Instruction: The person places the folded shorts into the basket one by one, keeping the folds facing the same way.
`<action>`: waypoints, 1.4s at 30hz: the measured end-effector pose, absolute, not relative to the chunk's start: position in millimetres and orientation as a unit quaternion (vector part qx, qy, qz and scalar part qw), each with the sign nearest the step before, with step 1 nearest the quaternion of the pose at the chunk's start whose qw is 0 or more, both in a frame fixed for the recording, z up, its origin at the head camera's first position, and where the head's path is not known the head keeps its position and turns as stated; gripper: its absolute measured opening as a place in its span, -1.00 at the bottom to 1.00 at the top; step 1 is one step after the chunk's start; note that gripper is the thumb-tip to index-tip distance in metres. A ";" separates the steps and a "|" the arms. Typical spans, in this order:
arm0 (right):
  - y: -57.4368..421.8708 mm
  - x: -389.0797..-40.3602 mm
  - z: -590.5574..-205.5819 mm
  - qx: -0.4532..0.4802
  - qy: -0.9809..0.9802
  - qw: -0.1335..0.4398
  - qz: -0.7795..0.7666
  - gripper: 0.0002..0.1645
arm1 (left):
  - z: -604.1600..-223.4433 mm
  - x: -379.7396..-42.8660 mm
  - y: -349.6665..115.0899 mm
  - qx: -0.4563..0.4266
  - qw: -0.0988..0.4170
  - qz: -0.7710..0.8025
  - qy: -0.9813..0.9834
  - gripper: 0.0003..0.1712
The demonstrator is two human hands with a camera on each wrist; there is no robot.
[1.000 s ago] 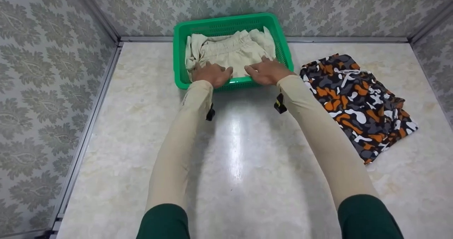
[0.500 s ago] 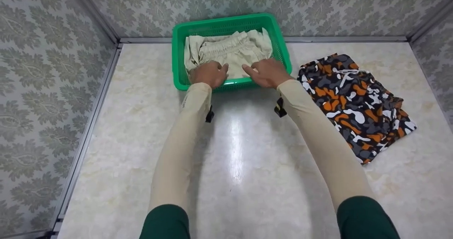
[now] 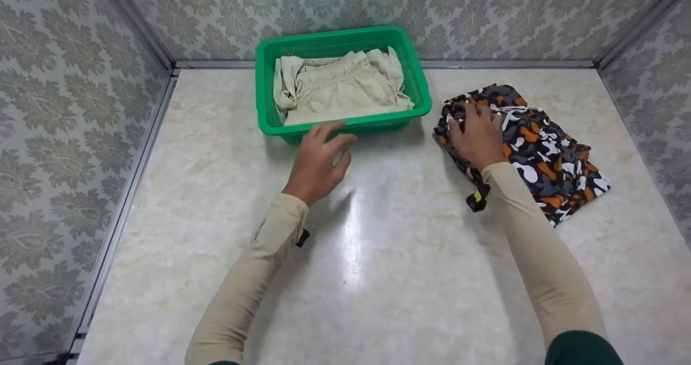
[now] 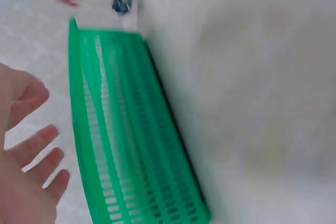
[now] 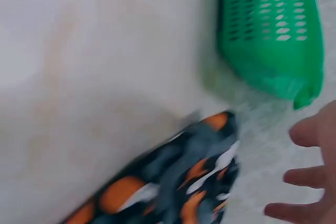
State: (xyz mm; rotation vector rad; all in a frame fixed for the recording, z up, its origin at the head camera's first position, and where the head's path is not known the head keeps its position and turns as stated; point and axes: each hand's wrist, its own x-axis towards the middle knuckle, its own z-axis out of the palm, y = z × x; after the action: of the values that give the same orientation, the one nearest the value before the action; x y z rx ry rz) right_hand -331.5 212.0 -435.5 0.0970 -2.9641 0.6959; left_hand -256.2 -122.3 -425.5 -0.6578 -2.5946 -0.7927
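Observation:
Beige shorts (image 3: 348,87) with a gathered elastic waistband lie folded in a green plastic basket (image 3: 263,92). My left hand (image 3: 318,162) hovers in front of the basket's near rim, fingers spread and holding nothing; the left wrist view shows those loose fingers (image 4: 39,140) beside the perforated basket wall. Over the waist end of the camouflage shorts (image 3: 540,160), patterned in orange, black, grey and white, is my right hand (image 3: 479,135). Its fingers (image 5: 304,177) are parted and appear just above the cloth in the right wrist view. Contact with the cloth is hard to tell.
A pale marbled tabletop (image 3: 378,278) carries the basket and the camouflage shorts. Patterned panels (image 3: 216,25) with grey metal edging (image 3: 507,64) stand behind and at both sides. The basket is close to the back panel.
Both hands have left the beige shorts in the basket. The left drew back toward the body; the right moved rightward over the camouflage shorts. The head view has shifted slightly.

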 end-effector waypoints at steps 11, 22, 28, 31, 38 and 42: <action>235.5 -304.2 -477.6 0.032 -0.987 -0.087 0.134 -0.32 | -449.9 -178.6 -77.8 -0.205 0.023 -0.388 -0.898 -0.73; 224.8 -271.2 -467.2 0.120 -0.984 -0.097 0.092 -0.32 | -466.9 -181.5 -54.2 -0.083 -0.071 -0.451 -0.886 -0.44; 217.7 -252.2 -462.3 0.143 -0.979 -0.109 0.097 -0.30 | -461.6 -197.7 -44.1 -0.010 -0.134 -0.498 -0.856 -0.26; 214.0 -239.6 -462.8 0.153 -0.976 -0.116 0.103 -0.31 | -459.5 -205.2 -38.1 0.008 -0.146 -0.536 -0.831 -0.21; 206.3 -207.7 -467.8 0.201 -0.967 -0.113 0.108 -0.32 | -460.6 -219.6 -17.7 0.031 -0.177 -0.562 -0.807 -0.09; 202.1 -192.6 -469.6 0.231 -0.962 -0.108 0.101 -0.33 | -460.6 -228.6 -7.3 0.048 -0.184 -0.564 -0.804 -0.05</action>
State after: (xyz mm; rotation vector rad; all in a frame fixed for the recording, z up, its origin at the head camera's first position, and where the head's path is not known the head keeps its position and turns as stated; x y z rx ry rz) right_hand -192.6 202.1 -469.6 0.7796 -3.2477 0.3423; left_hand -228.6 -7.3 -460.6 0.1733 -2.8706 -2.0152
